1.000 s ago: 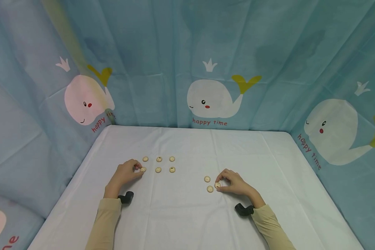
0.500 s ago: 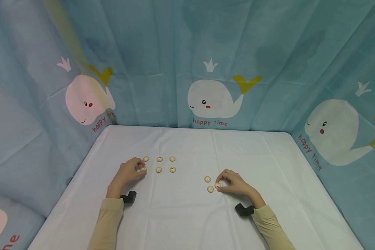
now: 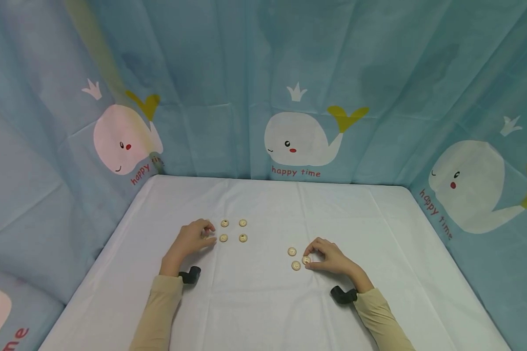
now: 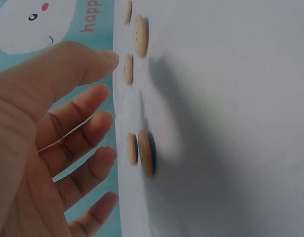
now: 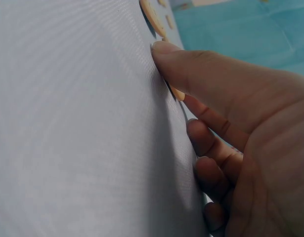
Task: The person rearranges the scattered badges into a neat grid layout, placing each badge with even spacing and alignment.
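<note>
Beige buttons (image 3: pixel 243 238) appear mid-arranging: left hand (image 3: pixel 193 237), nearer the left edge of the surface (image 3: pixel 263 302), grasps nothing; right hand (image 3: pixel 329 256), nearer the right, pinches one, probably needing gentle release next

With my right hand (image 3: pixel 330 257) I am pinching a round, beige button (image 3: pixel 306 260); two matching buttons (image 3: pixel 296 265) are lying flat just left of it, others (image 3: pixel 243 238) farther left.
</note>
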`<state>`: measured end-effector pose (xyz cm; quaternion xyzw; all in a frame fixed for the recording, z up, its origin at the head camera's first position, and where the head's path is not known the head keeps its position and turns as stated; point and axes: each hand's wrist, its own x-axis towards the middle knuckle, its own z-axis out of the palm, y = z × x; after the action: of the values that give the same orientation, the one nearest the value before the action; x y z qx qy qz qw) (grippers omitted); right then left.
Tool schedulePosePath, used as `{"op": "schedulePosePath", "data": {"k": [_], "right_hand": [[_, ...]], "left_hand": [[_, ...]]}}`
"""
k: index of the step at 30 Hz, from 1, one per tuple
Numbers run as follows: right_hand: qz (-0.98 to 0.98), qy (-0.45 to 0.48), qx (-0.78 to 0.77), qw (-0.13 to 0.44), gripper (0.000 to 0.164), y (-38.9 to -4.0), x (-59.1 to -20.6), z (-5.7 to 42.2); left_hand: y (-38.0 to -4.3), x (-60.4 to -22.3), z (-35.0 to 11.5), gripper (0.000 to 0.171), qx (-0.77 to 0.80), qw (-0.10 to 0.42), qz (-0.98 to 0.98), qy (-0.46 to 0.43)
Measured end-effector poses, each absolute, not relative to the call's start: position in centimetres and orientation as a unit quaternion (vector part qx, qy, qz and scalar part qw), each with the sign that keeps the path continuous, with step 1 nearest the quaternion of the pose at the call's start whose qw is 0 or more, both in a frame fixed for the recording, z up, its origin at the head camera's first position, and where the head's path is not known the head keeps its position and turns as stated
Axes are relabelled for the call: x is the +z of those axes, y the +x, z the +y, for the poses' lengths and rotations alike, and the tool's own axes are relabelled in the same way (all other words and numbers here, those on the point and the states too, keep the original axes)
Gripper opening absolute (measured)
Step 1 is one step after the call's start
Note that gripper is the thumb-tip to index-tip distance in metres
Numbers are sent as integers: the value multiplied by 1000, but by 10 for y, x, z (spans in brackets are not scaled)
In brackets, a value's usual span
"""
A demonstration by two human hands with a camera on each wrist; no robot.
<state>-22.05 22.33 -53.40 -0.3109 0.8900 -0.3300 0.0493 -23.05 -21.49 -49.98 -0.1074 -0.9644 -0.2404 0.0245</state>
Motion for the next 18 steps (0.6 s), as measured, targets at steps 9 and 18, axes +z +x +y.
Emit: {"op": "schedulePosePath", "data": {"k": [9,18], "right_hand": [[890,-312,-329,47,27,-221,-535,223],[891,-310,-326,49,27,-221,-535,223]], "left_hand": [[-234,-497,-198,24,-243,26,-961,-126],[-238,-495,-170,20,-254,26,-954,-158]]}}
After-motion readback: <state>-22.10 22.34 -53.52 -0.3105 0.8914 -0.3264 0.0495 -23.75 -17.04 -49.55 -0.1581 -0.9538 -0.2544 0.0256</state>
